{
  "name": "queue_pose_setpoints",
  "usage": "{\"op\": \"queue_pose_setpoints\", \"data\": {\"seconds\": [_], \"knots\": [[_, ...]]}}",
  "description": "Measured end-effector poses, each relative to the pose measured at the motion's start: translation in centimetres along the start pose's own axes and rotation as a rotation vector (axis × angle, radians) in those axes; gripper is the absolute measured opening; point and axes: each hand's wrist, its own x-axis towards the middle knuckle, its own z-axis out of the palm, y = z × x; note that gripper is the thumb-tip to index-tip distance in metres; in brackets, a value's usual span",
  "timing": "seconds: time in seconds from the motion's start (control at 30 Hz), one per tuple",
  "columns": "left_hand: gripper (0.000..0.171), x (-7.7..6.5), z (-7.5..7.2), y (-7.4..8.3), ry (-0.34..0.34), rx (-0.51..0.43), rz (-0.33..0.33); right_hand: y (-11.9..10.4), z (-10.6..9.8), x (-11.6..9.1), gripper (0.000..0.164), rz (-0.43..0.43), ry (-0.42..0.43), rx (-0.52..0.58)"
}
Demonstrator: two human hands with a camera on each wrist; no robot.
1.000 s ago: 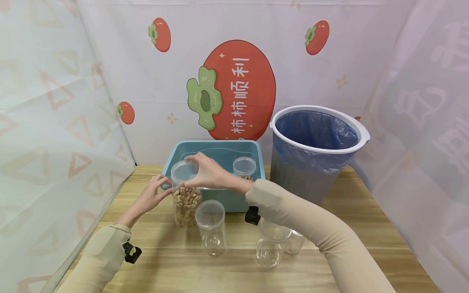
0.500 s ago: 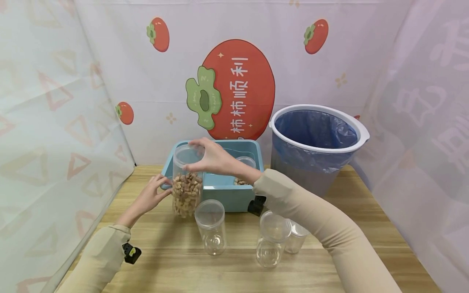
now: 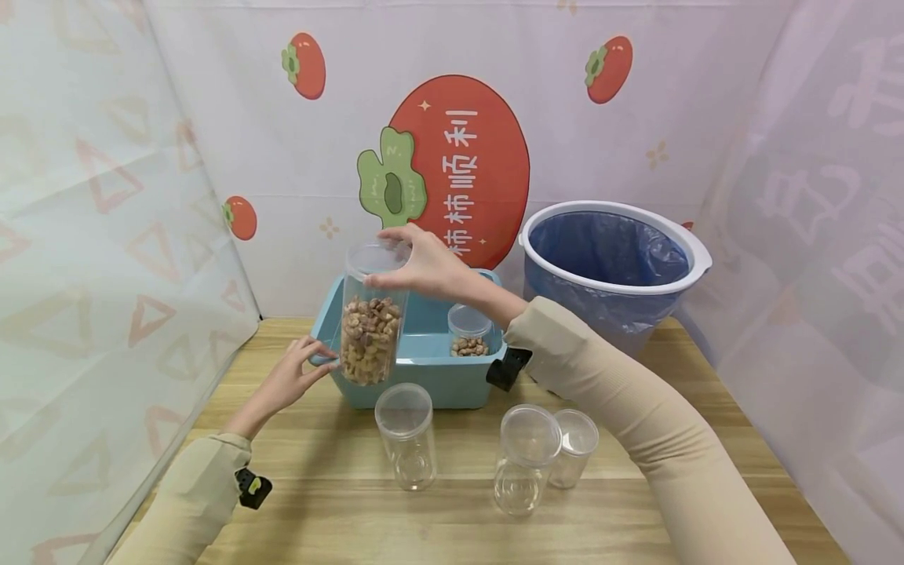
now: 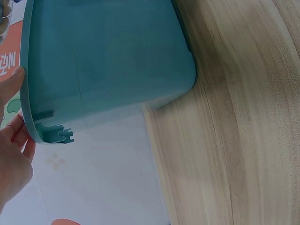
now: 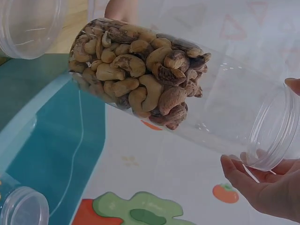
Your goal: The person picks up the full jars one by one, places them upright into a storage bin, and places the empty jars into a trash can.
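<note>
My right hand [image 3: 438, 271] grips a tall clear jar [image 3: 370, 337] near its lid. Cashews and other nuts fill roughly the lower half of this jar, as the right wrist view shows with the jar [image 5: 140, 75] up close. It is held tilted above the table, in front of the left part of a blue plastic bin [image 3: 438, 384]. My left hand [image 3: 286, 380] holds the bin's left front rim; thumb and fingers pinch the edge in the left wrist view, where the bin's wall [image 4: 108, 51] slopes down. A shorter jar of nuts [image 3: 469, 341] stands inside the bin on the right.
Three lidded jars without nuts stand on the wooden table [image 3: 424, 534]: one jar [image 3: 410, 447] before the bin, another jar [image 3: 523, 463] and a smaller jar [image 3: 572, 455] to the right. A trash can [image 3: 706, 263] with a blue liner stands back right. Printed cloth hangs around.
My right hand has raised the jar of nuts from the table and tilted it, moving up and slightly right toward the bin. My left hand has stayed on the bin's rim.
</note>
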Motion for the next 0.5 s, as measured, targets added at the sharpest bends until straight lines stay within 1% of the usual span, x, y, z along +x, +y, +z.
{"op": "queue_pose_setpoints", "data": {"seconds": [0.17,0.27,0.47,0.5], "knots": [[0.012,-0.1,-0.1,0.0,0.006,-0.004,0.008,0.0,-1.1,0.6,0.062,0.026,0.033,-0.003],[0.012,-0.1,0.0,-0.1,0.008,0.001,0.010,0.2,-1.6,1.1,0.063,0.048,0.030,-0.002],[0.011,-0.1,0.0,0.0,0.019,-0.001,0.020,0.9,-2.1,2.2,0.065,0.081,0.054,0.003],[0.011,-0.1,0.0,0.0,0.021,-0.005,0.020,1.1,-2.1,2.4,0.065,0.087,0.061,-0.010]]}}
